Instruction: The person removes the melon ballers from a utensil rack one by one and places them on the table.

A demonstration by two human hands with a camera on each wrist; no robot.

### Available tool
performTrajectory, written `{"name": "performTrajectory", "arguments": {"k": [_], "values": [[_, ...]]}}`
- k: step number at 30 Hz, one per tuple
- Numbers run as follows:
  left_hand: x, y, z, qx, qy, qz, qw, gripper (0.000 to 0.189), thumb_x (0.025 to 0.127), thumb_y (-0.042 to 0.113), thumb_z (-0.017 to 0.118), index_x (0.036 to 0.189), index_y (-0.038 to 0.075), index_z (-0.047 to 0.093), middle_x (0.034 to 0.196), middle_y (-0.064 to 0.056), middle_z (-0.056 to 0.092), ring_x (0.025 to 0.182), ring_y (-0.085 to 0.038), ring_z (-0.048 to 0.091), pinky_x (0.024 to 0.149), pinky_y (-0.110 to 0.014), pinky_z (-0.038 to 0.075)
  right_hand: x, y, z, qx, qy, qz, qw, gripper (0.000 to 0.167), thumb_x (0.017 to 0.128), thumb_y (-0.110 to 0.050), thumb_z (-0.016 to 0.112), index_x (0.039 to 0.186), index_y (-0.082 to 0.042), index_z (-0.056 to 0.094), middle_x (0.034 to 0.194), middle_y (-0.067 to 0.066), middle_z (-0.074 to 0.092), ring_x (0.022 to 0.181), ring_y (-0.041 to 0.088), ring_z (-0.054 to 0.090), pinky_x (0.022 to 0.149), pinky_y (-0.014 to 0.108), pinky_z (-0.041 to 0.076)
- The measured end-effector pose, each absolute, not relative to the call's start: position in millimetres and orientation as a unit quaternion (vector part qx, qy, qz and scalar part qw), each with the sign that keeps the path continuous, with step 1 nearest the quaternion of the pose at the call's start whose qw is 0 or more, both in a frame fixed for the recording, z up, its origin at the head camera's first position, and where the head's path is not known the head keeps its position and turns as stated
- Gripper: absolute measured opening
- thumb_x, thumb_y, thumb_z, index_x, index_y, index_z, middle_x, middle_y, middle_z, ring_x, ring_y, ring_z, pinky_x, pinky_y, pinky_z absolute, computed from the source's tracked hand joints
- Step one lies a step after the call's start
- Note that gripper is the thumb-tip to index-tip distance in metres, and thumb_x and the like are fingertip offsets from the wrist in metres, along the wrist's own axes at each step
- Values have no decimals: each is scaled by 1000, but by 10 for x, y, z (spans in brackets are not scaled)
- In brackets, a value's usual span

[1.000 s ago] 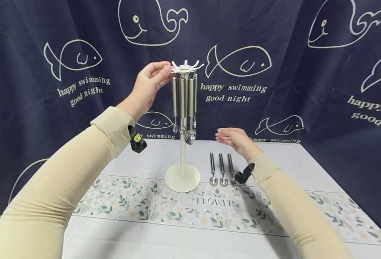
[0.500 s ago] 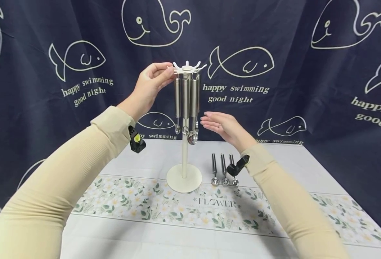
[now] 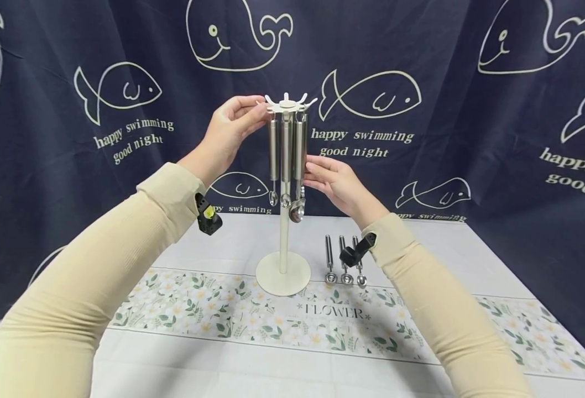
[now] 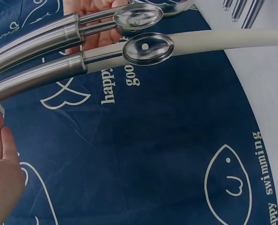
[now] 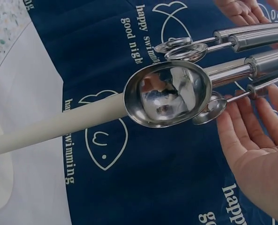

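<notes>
**Stand (image 3: 283, 237) with hung scoops (image 3: 286, 149), both my hands up at it**

Stand is upright on the table (image 3: 213, 373), round base (image 3: 282, 284) partly over the flower strip (image 3: 193, 309). Four scoops seen on the top rack (image 3: 286, 104), handles up, bowls down, close together; the big scoop (image 5: 169, 96) has the widest bowl.

My left hand (image 3: 228, 127): raised; thumb and fingers pinch the rack's left edge.

My right hand (image 3: 339, 182): at the rear scoop (image 5: 213, 108), right side of the bunch, fingers behind, thumb near the handle. Cannot tell whether they grip or only touch.

Three more scoops (image 3: 329, 254) lie side by side on the table, right of the base, bowls toward me. The black camera (image 3: 354, 254) at my right wrist partly covers two. Navy cloth (image 3: 447, 127) hangs behind.
</notes>
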State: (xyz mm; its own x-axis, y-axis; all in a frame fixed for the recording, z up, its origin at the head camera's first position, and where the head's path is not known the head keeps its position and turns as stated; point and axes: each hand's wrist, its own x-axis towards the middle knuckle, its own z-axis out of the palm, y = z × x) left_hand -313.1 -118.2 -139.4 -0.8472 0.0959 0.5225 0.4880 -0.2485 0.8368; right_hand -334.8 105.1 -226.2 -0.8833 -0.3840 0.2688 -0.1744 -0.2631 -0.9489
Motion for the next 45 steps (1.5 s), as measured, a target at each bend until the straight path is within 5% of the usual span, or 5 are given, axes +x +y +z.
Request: {"name": "performTrajectory", "arguments": {"k": [21,34,41,45], "values": [[-3112,-1210,-1354,-248,-637,-718,135,20,89,2,67,108,5,61,90,0,70,90,-10,67,104,-27,48,-3258,1043,-2192,-222,615,-756,-5,38,96,1,56,132,10,50,100,2,69,90,12,68,87,25,58],[-3092,-1189,-1329,-211,-678,-685,160,47,87,8,70,131,4,53,107,3,60,108,-12,57,103,-22,43,-3226,1120,-2138,-213,591,-777,-35,28,92,5,59,120,8,57,90,2,70,84,13,70,83,24,59],[-3092,-1180,-1321,-221,-692,-673,135,53,90,10,67,139,6,49,124,-4,57,120,-15,52,111,-23,39,-3235,1186,-2171,-194,608,-769,-33,35,92,3,60,126,9,53,94,3,68,87,13,69,86,25,58],[-3097,-1191,-1314,-231,-685,-681,117,54,91,9,65,141,5,46,131,-8,56,122,-15,51,113,-23,38,-3240,1224,-2176,-185,610,-769,-36,26,91,4,61,117,3,58,94,2,68,87,13,69,86,26,59]]}}
